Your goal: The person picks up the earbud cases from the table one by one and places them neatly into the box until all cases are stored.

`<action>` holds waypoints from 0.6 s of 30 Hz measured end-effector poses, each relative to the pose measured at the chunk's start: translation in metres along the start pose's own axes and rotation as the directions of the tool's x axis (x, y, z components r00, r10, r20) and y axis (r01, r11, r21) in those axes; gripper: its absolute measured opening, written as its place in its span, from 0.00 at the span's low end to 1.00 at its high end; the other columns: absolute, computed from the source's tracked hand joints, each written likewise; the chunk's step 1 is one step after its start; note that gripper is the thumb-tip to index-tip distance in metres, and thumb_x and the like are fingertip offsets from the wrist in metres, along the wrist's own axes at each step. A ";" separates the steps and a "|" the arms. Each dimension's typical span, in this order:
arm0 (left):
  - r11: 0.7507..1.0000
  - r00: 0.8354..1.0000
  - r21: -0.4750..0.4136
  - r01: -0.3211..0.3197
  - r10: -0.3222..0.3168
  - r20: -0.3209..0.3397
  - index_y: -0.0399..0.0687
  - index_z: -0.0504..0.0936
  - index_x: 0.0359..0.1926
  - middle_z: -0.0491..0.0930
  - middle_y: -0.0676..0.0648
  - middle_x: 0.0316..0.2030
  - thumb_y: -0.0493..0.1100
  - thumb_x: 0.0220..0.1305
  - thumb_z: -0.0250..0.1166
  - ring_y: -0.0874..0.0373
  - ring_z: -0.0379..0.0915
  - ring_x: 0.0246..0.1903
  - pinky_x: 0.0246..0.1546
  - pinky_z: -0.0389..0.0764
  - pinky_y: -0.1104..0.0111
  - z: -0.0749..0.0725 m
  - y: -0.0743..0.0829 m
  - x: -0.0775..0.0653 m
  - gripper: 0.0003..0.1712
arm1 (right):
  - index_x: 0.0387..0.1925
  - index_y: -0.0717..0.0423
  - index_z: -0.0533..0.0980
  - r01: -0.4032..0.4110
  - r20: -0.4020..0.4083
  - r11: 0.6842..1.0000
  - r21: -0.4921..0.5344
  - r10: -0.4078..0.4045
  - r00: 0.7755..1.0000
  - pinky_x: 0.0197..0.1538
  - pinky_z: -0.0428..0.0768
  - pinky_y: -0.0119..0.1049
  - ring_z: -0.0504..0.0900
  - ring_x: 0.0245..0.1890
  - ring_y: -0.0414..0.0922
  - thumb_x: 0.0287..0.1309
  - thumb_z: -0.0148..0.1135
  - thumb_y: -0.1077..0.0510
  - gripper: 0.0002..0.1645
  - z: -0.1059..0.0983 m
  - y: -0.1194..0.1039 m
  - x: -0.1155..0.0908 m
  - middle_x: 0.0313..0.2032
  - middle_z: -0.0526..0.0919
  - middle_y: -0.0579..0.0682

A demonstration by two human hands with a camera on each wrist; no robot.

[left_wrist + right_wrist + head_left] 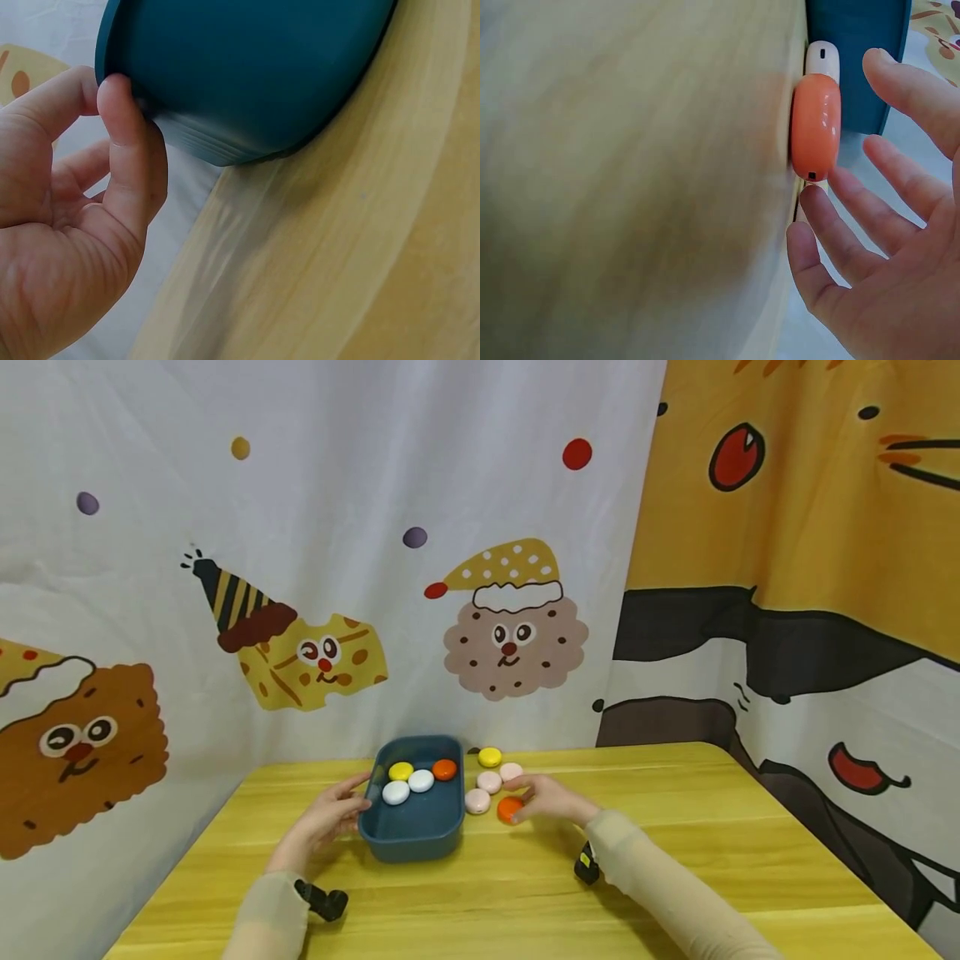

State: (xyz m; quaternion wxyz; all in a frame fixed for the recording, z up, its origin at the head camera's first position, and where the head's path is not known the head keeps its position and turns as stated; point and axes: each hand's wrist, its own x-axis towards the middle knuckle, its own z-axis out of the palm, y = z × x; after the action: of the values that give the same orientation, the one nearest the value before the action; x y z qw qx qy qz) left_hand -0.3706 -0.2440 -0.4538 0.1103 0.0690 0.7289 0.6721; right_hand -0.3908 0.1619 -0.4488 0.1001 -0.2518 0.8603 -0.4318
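A dark blue box sits on the table with a yellow disc, two white discs and an orange disc inside. My left hand holds its left side, thumb and fingertips at the rim; in the left wrist view the thumb lies against the wall. Right of the box, my right hand reaches over another orange disc, fingers spread. In the right wrist view this orange disc has a small dark slot in its edge, with fingertips close beside it and the thumb apart.
Three pale pink discs lie between the box and my right hand, with a yellow disc behind them near the table's far edge. A printed cloth hangs behind the wooden table. Each wrist wears a small black camera.
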 end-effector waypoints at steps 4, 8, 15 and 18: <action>1.000 1.000 0.003 -0.006 0.006 0.007 0.41 0.50 0.75 0.71 0.42 0.41 0.34 0.69 0.56 0.60 0.71 0.26 0.26 0.78 0.71 0.001 0.000 -0.002 0.39 | 0.59 0.61 0.75 -0.016 0.000 1.000 0.002 0.016 1.000 0.51 0.76 0.45 0.78 0.49 0.52 0.47 0.73 0.62 0.35 0.004 0.000 -0.001 0.58 0.76 0.56; 1.000 1.000 -0.003 -0.005 0.005 0.005 0.40 0.50 0.75 0.71 0.40 0.43 0.34 0.68 0.56 0.60 0.72 0.26 0.26 0.78 0.71 0.001 0.000 -0.004 0.39 | 0.59 0.61 0.75 -0.018 -0.001 1.000 0.000 0.018 1.000 0.50 0.77 0.45 0.78 0.49 0.53 0.46 0.74 0.63 0.35 0.005 0.001 -0.001 0.59 0.76 0.57; 1.000 1.000 0.001 -0.013 0.013 0.016 0.39 0.50 0.75 0.71 0.37 0.44 0.33 0.68 0.56 0.61 0.72 0.26 0.27 0.78 0.72 0.000 -0.002 -0.002 0.39 | 0.59 0.58 0.76 -0.018 0.001 1.000 -0.020 0.018 1.000 0.51 0.76 0.47 0.78 0.49 0.52 0.46 0.74 0.63 0.34 0.004 0.003 0.002 0.57 0.77 0.55; 1.000 1.000 -0.005 -0.010 0.010 0.020 0.40 0.50 0.75 0.70 0.37 0.44 0.33 0.68 0.56 0.61 0.72 0.26 0.27 0.78 0.73 0.000 -0.001 -0.002 0.39 | 0.58 0.58 0.76 -0.023 0.011 1.000 -0.013 0.024 1.000 0.51 0.76 0.47 0.78 0.48 0.52 0.45 0.74 0.63 0.35 0.005 0.002 0.002 0.57 0.77 0.55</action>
State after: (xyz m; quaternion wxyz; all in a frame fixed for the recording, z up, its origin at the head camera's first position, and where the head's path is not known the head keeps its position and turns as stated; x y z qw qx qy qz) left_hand -0.3682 -0.2445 -0.4549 0.1143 0.0790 0.7259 0.6736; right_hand -0.3917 0.1585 -0.4536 0.1083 -0.2447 0.8653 -0.4239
